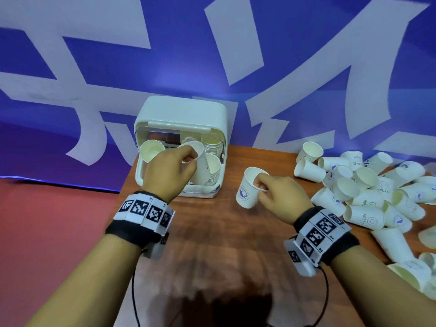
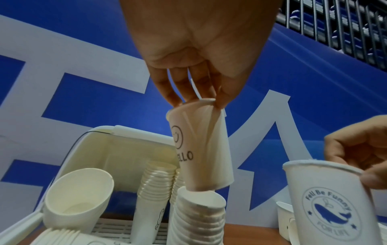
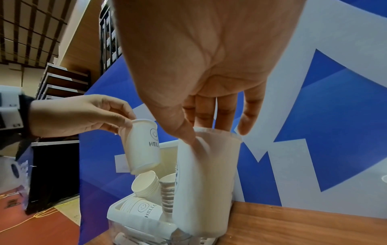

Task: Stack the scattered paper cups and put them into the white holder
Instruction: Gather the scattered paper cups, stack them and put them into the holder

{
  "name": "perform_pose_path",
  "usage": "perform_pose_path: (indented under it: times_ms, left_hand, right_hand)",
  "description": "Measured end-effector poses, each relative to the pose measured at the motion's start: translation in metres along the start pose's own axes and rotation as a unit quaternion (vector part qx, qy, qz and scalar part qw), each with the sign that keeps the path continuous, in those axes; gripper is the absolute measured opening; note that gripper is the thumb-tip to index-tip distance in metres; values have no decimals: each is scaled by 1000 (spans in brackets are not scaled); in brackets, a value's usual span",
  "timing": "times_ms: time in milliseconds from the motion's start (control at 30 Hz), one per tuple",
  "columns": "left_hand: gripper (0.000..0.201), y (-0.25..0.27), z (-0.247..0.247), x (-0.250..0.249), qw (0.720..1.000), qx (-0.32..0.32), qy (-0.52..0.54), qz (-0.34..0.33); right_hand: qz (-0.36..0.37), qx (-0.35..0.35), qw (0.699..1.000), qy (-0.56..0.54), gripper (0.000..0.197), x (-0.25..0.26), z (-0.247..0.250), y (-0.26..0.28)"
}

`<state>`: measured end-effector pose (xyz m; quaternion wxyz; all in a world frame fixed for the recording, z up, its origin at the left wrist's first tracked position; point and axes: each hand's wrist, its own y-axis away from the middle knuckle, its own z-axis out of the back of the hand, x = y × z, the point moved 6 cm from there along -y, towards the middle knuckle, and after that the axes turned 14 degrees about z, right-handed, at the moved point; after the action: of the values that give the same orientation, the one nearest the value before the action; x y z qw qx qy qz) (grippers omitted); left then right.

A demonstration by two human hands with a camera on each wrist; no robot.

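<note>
Pinching the rim of a HELLO cup (image 1: 200, 164) between thumb and fingertips, the left hand (image 1: 170, 171) holds it upright right over the white holder (image 1: 179, 128), and in the left wrist view its base sits just at the mouth of the near-right stack (image 2: 198, 217) inside. Over to the right, the right hand (image 1: 280, 194) pinches the rim of a whale-print cup (image 1: 248, 188), thumb outside, fingers dipped inside the mouth, holding it above the wooden table (image 1: 226, 232), just right of the holder and apart from it. Inside the holder (lid flipped up at the far side) there are several nested stacks: one tilted at the near left (image 1: 151, 150) with its open mouth showing, a tall one further back (image 2: 154, 187), and more rims on the far right. Whether the HELLO cup has actually entered the stack below it cannot be told from these angles. Away on the right side of the table lies the scattered pile of loose cups (image 1: 368, 192), most on their sides, some printed HELLO, some with the blue whale. Behind everything hangs a blue and white banner (image 1: 165, 55), and both wrists wear black bands (image 1: 132, 228) with black-and-white marker tags.
</note>
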<state>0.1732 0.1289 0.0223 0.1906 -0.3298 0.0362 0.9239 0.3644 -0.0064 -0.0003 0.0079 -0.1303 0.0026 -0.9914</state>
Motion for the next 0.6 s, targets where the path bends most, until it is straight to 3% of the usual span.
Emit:
perform_pose_path:
  times_ms: [133, 600]
  left_hand:
    - [10, -12, 1, -9, 999, -19, 7, -47]
    - [13, -41, -56, -10, 991, 25, -95, -88]
  right_hand:
    - [-1, 0, 1000, 5, 11, -3, 3, -3]
    - [-21, 6, 1000, 2, 9, -18, 4, -10]
